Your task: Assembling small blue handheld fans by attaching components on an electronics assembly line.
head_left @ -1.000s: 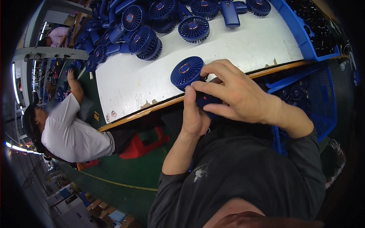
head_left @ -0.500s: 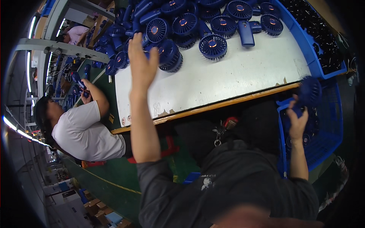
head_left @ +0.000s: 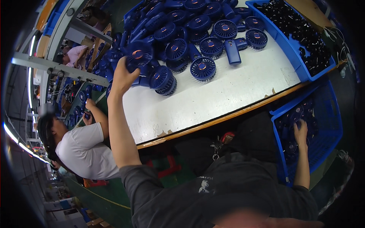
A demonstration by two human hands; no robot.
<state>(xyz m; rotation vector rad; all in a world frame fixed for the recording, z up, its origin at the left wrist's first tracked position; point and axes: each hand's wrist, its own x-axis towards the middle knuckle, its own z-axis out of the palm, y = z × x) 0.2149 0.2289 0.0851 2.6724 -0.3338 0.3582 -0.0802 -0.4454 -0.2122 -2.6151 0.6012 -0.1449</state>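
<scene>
Dark blue handheld fans with round slatted heads lie heaped over the far left and middle of the white table. My left hand (head_left: 123,78) is closed on the near-left edge of one handheld fan (head_left: 139,53) at the heap's left side. Just right of that hand, a thick round fan head (head_left: 163,80) rests on the table. At the right, my right hand (head_left: 300,133) reaches down into a blue plastic crate (head_left: 278,142), its fingers closed around part of a handheld fan (head_left: 298,111). Other fans lie around it in the crate, in shadow.
A blue tray (head_left: 279,36) full of small black parts stands at the table's far right. The white table (head_left: 182,110) has a worn wooden front edge. A co-worker in a white shirt (head_left: 89,148) sits at the left, beside a grey metal frame (head_left: 59,72).
My left hand has gone from open above the table to gripping a fan in the heap. My right hand has lowered its fan into the crate. The view has shifted slightly.
</scene>
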